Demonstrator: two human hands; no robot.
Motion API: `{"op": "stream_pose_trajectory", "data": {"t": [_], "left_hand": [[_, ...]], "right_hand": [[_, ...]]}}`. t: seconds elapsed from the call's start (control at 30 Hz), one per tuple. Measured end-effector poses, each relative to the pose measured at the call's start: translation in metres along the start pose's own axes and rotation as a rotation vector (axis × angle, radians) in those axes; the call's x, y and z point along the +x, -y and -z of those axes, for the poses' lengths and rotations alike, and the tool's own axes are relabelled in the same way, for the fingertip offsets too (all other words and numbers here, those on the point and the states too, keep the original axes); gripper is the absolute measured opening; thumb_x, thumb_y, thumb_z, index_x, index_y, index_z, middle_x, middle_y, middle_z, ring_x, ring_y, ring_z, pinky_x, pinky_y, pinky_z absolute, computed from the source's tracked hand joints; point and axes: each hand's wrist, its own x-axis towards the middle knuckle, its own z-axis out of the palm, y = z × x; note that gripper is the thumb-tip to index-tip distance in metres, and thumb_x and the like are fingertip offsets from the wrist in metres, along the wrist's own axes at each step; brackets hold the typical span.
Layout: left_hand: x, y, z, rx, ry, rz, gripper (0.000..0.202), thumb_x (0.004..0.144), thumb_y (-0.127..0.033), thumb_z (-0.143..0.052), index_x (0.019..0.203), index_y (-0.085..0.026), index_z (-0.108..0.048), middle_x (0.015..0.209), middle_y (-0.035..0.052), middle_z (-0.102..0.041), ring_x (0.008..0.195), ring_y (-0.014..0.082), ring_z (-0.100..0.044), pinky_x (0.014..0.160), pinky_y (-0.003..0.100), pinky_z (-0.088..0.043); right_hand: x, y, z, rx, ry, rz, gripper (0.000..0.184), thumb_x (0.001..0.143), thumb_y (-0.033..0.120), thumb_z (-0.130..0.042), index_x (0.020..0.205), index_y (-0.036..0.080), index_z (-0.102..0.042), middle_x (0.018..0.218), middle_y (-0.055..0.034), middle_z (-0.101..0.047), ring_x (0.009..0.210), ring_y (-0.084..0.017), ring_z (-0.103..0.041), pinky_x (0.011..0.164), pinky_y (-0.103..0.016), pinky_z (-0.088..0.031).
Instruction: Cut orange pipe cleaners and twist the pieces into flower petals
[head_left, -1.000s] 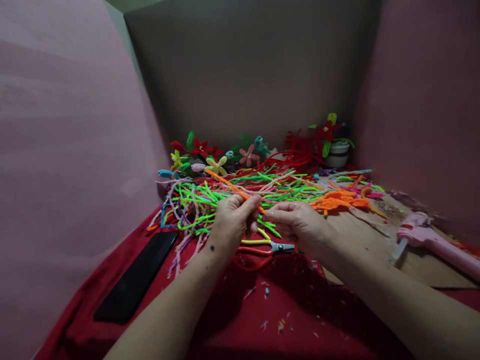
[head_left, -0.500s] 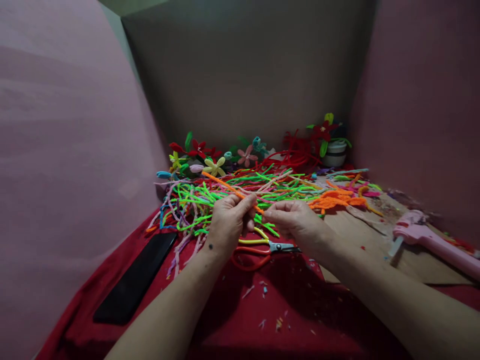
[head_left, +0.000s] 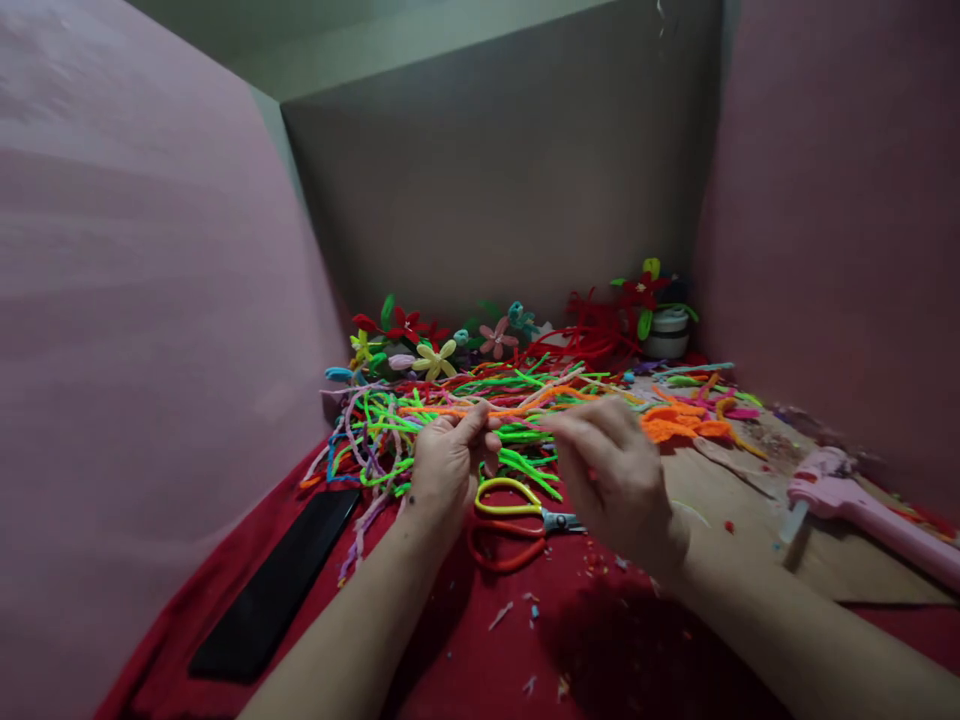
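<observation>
My left hand [head_left: 444,468] is closed in a pinch on an orange pipe cleaner [head_left: 517,409], which lies nearly level across a heap of loose pipe cleaners [head_left: 390,420] in neon green, pink, purple and blue. My right hand [head_left: 611,470] is closed on the same orange stem a little further right, fingers curled round it. Both hands hover over scissors [head_left: 517,510] with yellow and orange handles on the red cloth [head_left: 480,650].
Finished pipe-cleaner flowers [head_left: 435,355] line the back wall, one in a white pot [head_left: 664,335]. A flat orange piece [head_left: 675,425] lies on a cardboard sheet [head_left: 750,500] beside a pink glue gun [head_left: 862,500]. A black phone [head_left: 274,585] lies at left. Walls close in on three sides.
The orange pipe cleaner has swung from a steep slant to nearly level. My right hand has lifted and turned over it. The camera has tilted upward slightly.
</observation>
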Motion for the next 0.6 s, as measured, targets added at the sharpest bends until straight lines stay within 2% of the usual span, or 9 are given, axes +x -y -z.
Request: {"op": "stream_pose_trajectory", "data": {"t": [0.07, 0.13, 0.2, 0.27, 0.33, 0.4, 0.5, 0.6], "left_hand": [[-0.001, 0.001, -0.002, -0.043, 0.015, 0.008, 0.029, 0.053, -0.029, -0.076, 0.06, -0.011, -0.055, 0.048, -0.0014, -0.059, 0.031, 0.0048, -0.044, 0.028, 0.015, -0.033], [-0.003, 0.004, -0.004, -0.049, 0.039, 0.024, 0.028, 0.053, -0.028, -0.076, 0.059, -0.01, -0.056, 0.047, -0.0016, -0.058, 0.032, 0.0049, -0.045, 0.029, 0.015, -0.034], [-0.004, 0.007, -0.006, -0.019, 0.062, 0.031, 0.027, 0.056, -0.029, -0.075, 0.06, -0.01, -0.056, 0.046, -0.0017, -0.057, 0.033, 0.0052, -0.045, 0.03, 0.016, -0.034], [-0.006, 0.012, -0.007, 0.038, 0.085, 0.026, 0.026, 0.06, -0.031, -0.072, 0.061, -0.01, -0.057, 0.044, -0.0021, -0.055, 0.033, 0.0057, -0.045, 0.03, 0.016, -0.034], [-0.008, 0.017, -0.007, 0.11, 0.118, 0.027, 0.026, 0.064, -0.032, -0.069, 0.06, -0.01, -0.057, 0.042, -0.0024, -0.053, 0.033, 0.0059, -0.044, 0.031, 0.016, -0.034], [-0.009, 0.02, -0.006, 0.171, 0.168, 0.044, 0.026, 0.067, -0.034, -0.066, 0.061, -0.01, -0.057, 0.041, -0.0026, -0.052, 0.032, 0.0056, -0.043, 0.032, 0.017, -0.035], [-0.01, 0.021, -0.005, 0.207, 0.204, 0.051, 0.024, 0.066, -0.033, -0.067, 0.063, -0.012, -0.056, 0.048, -0.0037, -0.053, 0.032, 0.0039, -0.041, 0.031, 0.016, -0.032], [-0.01, 0.02, -0.003, 0.255, 0.18, 0.033, 0.025, 0.064, -0.032, -0.068, 0.06, -0.013, -0.053, 0.045, -0.0059, -0.048, 0.031, 0.0029, -0.037, 0.031, 0.015, -0.028]], "right_hand": [[-0.006, 0.005, -0.007, 0.179, 0.165, -0.076, 0.02, 0.081, 0.015, -0.047, 0.088, 0.017, -0.065, 0.076, -0.0065, -0.062, 0.073, -0.017, -0.054, 0.07, -0.032, -0.042], [-0.009, 0.007, -0.016, 0.384, 0.234, -0.361, 0.02, 0.082, 0.02, -0.046, 0.086, 0.016, -0.065, 0.074, -0.0045, -0.062, 0.068, -0.015, -0.054, 0.064, -0.029, -0.042], [-0.008, 0.005, -0.022, 0.604, 0.194, -0.668, 0.021, 0.082, 0.028, -0.048, 0.078, 0.016, -0.064, 0.063, -0.0006, -0.058, 0.054, -0.011, -0.048, 0.053, -0.024, -0.038], [-0.005, 0.001, -0.024, 0.785, 0.104, -0.856, 0.024, 0.078, 0.034, -0.053, 0.068, 0.014, -0.062, 0.055, 0.002, -0.053, 0.047, -0.007, -0.04, 0.047, -0.022, -0.033], [-0.003, -0.004, -0.024, 0.911, 0.023, -0.931, 0.025, 0.072, 0.037, -0.06, 0.064, 0.013, -0.06, 0.055, 0.0024, -0.053, 0.045, -0.006, -0.039, 0.045, -0.02, -0.03], [-0.003, -0.007, -0.023, 0.998, 0.002, -0.957, 0.025, 0.069, 0.038, -0.064, 0.066, 0.014, -0.059, 0.057, 0.0024, -0.055, 0.045, -0.005, -0.04, 0.045, -0.02, -0.029], [-0.004, -0.01, -0.022, 1.055, 0.063, -0.949, 0.024, 0.07, 0.038, -0.062, 0.066, 0.015, -0.056, 0.056, 0.0041, -0.052, 0.044, -0.005, -0.037, 0.044, -0.02, -0.028], [-0.005, -0.011, -0.022, 0.94, 0.172, -0.922, 0.023, 0.073, 0.036, -0.058, 0.062, 0.016, -0.051, 0.05, 0.0061, -0.044, 0.042, -0.006, -0.033, 0.043, -0.021, -0.026]]}}
